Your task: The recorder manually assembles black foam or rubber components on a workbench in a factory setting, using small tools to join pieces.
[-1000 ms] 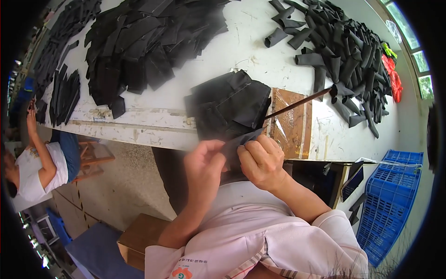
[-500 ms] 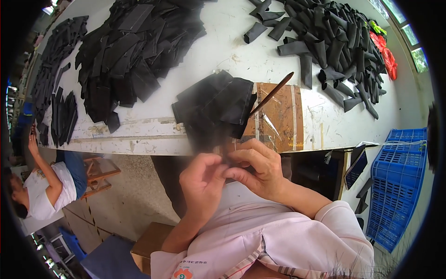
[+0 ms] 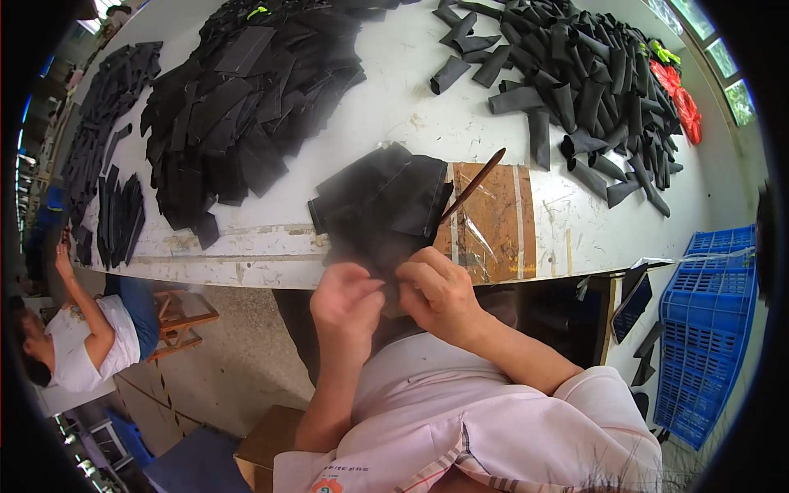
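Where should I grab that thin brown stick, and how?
Probably pinch the thin brown stick near its far, upper-right end, coming from the right. That end is uncovered and points away from the stack of black pieces, while the near end meets the stack's edge, leaving less room for fingers.

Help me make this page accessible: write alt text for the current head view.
A person's left hand and right hand nearly meet at the near edge of a white table, by a small stack of flat black pieces; whether they grip anything is unclear. Beyond lie a larger heap and many black tubes.
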Demonstrator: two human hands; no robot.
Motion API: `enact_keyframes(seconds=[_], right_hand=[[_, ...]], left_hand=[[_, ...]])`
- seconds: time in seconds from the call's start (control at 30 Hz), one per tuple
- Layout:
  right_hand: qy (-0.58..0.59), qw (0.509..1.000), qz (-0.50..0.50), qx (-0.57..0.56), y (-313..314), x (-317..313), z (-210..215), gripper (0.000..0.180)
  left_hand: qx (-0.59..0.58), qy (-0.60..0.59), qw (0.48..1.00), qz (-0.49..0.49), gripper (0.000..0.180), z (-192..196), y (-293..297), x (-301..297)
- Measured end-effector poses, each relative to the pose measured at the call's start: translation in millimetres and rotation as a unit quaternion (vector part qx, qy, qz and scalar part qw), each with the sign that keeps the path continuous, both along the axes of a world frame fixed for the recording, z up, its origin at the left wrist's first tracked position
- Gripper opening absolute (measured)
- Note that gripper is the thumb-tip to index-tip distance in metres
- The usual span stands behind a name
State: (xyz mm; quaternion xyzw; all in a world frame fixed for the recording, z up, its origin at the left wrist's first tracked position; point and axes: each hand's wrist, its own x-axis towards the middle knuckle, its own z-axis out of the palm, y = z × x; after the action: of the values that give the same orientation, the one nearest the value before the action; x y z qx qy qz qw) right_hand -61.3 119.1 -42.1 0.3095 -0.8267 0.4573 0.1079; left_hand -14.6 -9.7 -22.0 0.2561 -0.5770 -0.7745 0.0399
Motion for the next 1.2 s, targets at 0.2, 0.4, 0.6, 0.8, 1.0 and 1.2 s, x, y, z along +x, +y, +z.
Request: enact_keyframes(seconds=[0.2, 0.4, 0.6, 0.8, 1.0, 1.2], right_hand=[[-0.334, 0.928, 0.084, -0.144, 6, -4, 15, 0.005], [-0.691, 0.58, 0.157, -0.402, 4, -2, 4, 0.013], [-0.58, 0.743, 0.156, -0.294, 5, -4, -1, 0.016], [-0.586, 0.708, 0.168, -0.357, 12, -1, 6, 0.018], [-0.509, 0.739, 0.197, -0.396, 23, -6, 17, 0.011], [-0.214, 0.958, 0.082, -0.174, 19, -7, 37, 0.01]], left_hand=[[0.239, 0.031, 0.965, -0.102, 0.033, -1, -11, 2], [-0.184, 0.083, 0.978, 0.053, 0.026, -15, 11, -8], [-0.089, 0.039, 0.995, 0.035, 0.024, -7, 7, -2], [0.332, 0.054, 0.925, -0.178, 0.043, 24, 2, 10], [0.216, 0.092, 0.95, -0.205, 0.045, 33, 12, 10], [-0.266, 0.215, 0.94, -0.01, 0.018, 10, 32, 3]])
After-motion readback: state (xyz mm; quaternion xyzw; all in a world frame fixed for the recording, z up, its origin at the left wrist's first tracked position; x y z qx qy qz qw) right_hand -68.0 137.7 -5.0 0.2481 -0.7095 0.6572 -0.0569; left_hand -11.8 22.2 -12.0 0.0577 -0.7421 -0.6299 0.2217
